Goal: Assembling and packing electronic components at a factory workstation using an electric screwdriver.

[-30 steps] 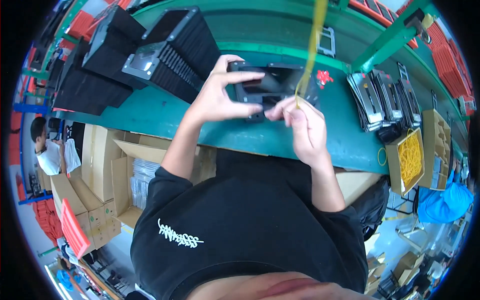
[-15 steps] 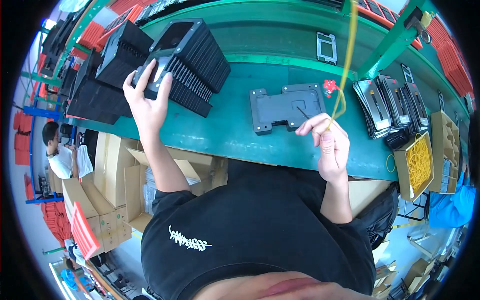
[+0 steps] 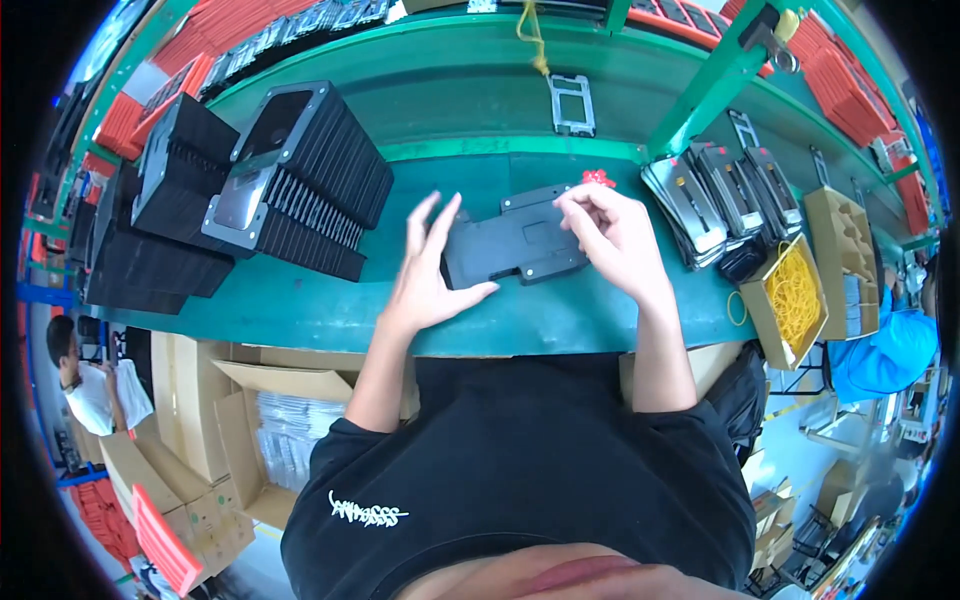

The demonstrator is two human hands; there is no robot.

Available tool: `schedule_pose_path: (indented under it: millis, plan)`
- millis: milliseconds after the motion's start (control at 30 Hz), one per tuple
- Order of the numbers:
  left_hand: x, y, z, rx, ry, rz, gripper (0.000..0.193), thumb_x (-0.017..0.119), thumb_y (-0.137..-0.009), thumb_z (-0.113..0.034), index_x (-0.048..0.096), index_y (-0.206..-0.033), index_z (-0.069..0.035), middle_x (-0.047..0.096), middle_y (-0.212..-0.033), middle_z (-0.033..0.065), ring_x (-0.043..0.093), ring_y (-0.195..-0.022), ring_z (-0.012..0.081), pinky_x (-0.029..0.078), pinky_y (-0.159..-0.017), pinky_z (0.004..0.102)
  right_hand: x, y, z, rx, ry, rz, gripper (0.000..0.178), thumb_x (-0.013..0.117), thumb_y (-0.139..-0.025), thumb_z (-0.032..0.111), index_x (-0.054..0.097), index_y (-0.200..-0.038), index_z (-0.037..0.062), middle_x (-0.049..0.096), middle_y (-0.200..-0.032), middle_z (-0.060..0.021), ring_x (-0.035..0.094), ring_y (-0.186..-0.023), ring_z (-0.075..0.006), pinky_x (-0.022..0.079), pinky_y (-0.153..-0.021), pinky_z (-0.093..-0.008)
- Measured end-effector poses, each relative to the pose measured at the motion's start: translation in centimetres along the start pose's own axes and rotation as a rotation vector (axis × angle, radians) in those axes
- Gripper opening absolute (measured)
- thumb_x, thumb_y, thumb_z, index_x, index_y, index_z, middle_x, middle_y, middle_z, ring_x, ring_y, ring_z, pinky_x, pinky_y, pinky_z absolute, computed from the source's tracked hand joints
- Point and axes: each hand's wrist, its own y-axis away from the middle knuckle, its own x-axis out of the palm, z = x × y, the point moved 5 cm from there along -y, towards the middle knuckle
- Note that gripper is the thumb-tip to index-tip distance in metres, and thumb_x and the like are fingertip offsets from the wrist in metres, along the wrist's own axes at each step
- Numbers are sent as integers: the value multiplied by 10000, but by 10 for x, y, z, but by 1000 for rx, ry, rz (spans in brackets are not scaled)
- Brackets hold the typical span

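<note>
A black fixture block point(image 3: 515, 245) with a shallow recess and metal pins near its corners lies on the green bench in front of me. My left hand point(image 3: 425, 285) is open at its left edge, fingers and thumb spread; whether it touches is hard to tell. Over the block's right end, my right hand point(image 3: 622, 238) has its fingers curled and its thumb close to the fingertips. Anything pinched there is hidden. Just behind the right hand sits a red flower-shaped piece point(image 3: 598, 178). A yellow cord point(image 3: 532, 42) hangs at the back of the bench.
Tall stacks of black trays point(image 3: 345, 165) stand at the left. Stacked flat panels point(image 3: 690, 212), a small black object point(image 3: 742, 260) and a box of yellow bands point(image 3: 797, 300) are at the right. A metal frame point(image 3: 572, 106) leans at the back; a green post point(image 3: 705, 85) rises beside it.
My left hand has left the tray stack and come to the block. The thin dark tool no longer shows in my right hand, and the yellow cord hangs away from it.
</note>
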Motion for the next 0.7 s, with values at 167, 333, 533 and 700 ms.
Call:
schedule_pose_path:
  millis: [167,333,533,700]
  plan:
    - [21,16,25,-124,361,152,1167,923,-573,-321,356,-1569,-102,353,-1499,200,419,-1386,401,406,-1133,499,-21,-108,-48,-204,456,-124,226,664,-942,218,734,-996,10,727,-836,-121,704,-777,-210,542,-718,-342]
    - [22,8,20,-38,315,158,1194,945,-558,-313,348,-1577,-139,356,-1483,194,446,-1363,400,434,-1118,482,-43,-225,-155,-171,858,-131,214,676,-899,207,748,-1054,79,737,-1022,-172,709,-980,-372,555,-893,-458]
    - [16,20,23,-95,294,118,1198,949,-564,-306,336,-1582,-154,367,-1469,192,465,-1348,406,450,-1107,476,-30,-263,-150,-98,1229,10,190,676,-895,216,736,-1055,134,725,-1134,-155,693,-1036,-367,549,-928,-497]
    - [19,12,23,-103,335,151,1235,946,-554,-350,314,-1589,-118,370,-1487,208,426,-1387,412,396,-1148,484,-74,-260,-162,79,1278,-141,216,687,-879,250,728,-1023,95,749,-1067,-148,713,-994,-360,551,-906,-505]
